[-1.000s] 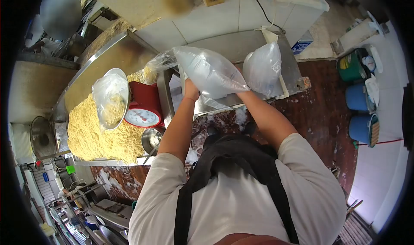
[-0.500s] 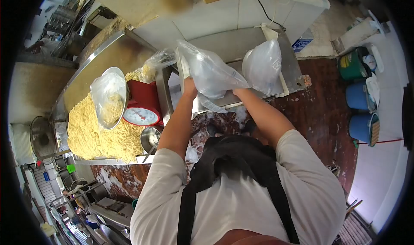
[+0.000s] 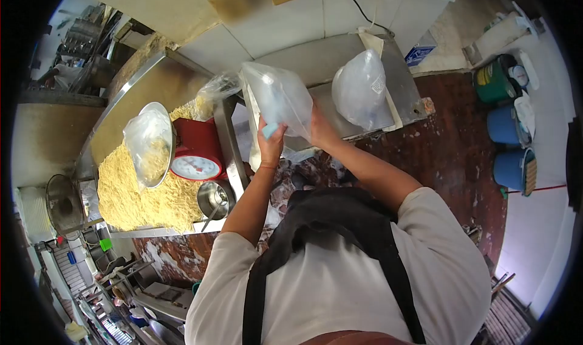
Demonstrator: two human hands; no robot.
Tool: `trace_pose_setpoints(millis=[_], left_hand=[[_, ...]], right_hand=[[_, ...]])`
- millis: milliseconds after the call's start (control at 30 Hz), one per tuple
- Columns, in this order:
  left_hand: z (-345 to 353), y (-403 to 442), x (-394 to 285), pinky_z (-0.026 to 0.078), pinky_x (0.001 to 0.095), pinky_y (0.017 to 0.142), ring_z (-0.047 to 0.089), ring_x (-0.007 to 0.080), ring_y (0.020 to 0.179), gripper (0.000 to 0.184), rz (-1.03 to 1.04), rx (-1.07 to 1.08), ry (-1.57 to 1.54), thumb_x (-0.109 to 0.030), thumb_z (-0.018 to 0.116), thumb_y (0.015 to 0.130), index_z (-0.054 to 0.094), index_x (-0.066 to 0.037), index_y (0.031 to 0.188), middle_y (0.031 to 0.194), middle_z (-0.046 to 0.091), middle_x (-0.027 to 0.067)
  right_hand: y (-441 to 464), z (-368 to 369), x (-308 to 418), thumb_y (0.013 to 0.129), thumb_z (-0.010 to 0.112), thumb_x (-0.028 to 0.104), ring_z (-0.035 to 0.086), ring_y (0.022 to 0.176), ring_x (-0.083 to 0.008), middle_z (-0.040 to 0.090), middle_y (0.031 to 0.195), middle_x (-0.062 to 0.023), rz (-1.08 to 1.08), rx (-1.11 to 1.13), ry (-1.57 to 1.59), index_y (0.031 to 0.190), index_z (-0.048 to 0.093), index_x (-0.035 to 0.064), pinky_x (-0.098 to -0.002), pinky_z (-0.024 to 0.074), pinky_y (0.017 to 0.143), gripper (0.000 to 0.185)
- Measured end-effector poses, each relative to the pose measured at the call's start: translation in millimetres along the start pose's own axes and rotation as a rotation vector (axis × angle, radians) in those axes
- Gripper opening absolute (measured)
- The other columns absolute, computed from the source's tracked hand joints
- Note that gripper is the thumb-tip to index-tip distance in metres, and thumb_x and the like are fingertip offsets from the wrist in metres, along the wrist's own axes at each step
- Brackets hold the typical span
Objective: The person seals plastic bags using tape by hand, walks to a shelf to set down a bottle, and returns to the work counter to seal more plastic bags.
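A large clear plastic bag (image 3: 276,93), puffed out, is between my hands over the metal counter. My left hand (image 3: 272,144) grips its near left side, and a small pale-blue piece (image 3: 269,130) shows at the fingers; I cannot make out what it is. My right hand (image 3: 319,126) holds the bag's right side, with some fingers hidden by the plastic. Further right, a second puffed plastic bag (image 3: 359,90) rests on the metal counter (image 3: 316,50), apart from both hands.
To the left, a red dial scale (image 3: 195,147) carries a pan (image 3: 172,141) with a bag of noodles (image 3: 147,141). Loose yellow noodles (image 3: 133,193) are heaped around it beside a metal bowl (image 3: 215,198). Blue buckets (image 3: 507,170) line the wall at right.
The bag between my hands has tilted more upright and shifted slightly left. My right hand has moved left and up along its side. My left hand has shifted lower, and the pale-blue piece now shows.
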State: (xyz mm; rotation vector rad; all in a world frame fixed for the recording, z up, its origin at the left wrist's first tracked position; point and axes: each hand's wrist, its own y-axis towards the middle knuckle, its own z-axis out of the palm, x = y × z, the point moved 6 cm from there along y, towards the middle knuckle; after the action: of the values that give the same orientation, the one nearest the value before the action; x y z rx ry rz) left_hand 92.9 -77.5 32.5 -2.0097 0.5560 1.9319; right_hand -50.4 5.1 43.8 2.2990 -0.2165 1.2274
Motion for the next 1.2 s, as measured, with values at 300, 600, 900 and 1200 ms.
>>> trace_pose_setpoints(millis=[300,600,900,1200], left_hand=[[4,-66,50,0.05,0.034,0.08,0.066,0.0231,0.086,0.035,-0.139,-0.061,0.352,-0.017,0.075,0.083,0.062,0.003,0.109,0.093,0.07,0.015],[129,-80,-76,0.053,0.0352,0.071,0.067,0.0272,0.076,0.035,0.188,0.441,0.44,-0.015,0.08,0.075,0.066,-0.003,0.104,0.081,0.067,0.0148],[202,-34,-99,0.051,0.0473,0.069,0.065,0.0402,0.078,0.027,0.261,0.38,0.705,-0.014,0.075,0.072,0.064,-0.006,0.095,0.082,0.067,0.02],[200,-36,-107,0.05,0.0435,0.063,0.064,0.0401,0.072,0.018,0.298,0.206,0.667,-0.01,0.073,0.078,0.058,-0.003,0.086,0.076,0.064,0.0181]], right_hand=[[-48,-38,-21,0.086,0.069,0.029,0.045,0.128,-0.0393,0.044,0.139,-0.0272,0.242,0.346,0.103,0.143,0.036,-0.0009,-0.0416,0.0364,0.108,0.073],[-98,-214,-65,0.089,0.063,0.028,0.068,0.089,-0.0291,0.07,0.097,-0.0168,0.76,0.445,-0.085,0.11,0.064,0.002,-0.0378,0.0524,0.08,0.034],[-68,-229,-52,0.085,0.067,0.023,0.067,0.093,-0.0319,0.069,0.097,-0.0179,0.523,0.134,-0.097,0.107,0.064,0.0043,-0.0385,0.0516,0.08,0.029],[-54,-228,-18,0.087,0.067,0.024,0.066,0.081,-0.0305,0.068,0.087,-0.016,0.426,0.201,0.074,0.099,0.066,0.0005,-0.0375,0.0507,0.074,0.026]])
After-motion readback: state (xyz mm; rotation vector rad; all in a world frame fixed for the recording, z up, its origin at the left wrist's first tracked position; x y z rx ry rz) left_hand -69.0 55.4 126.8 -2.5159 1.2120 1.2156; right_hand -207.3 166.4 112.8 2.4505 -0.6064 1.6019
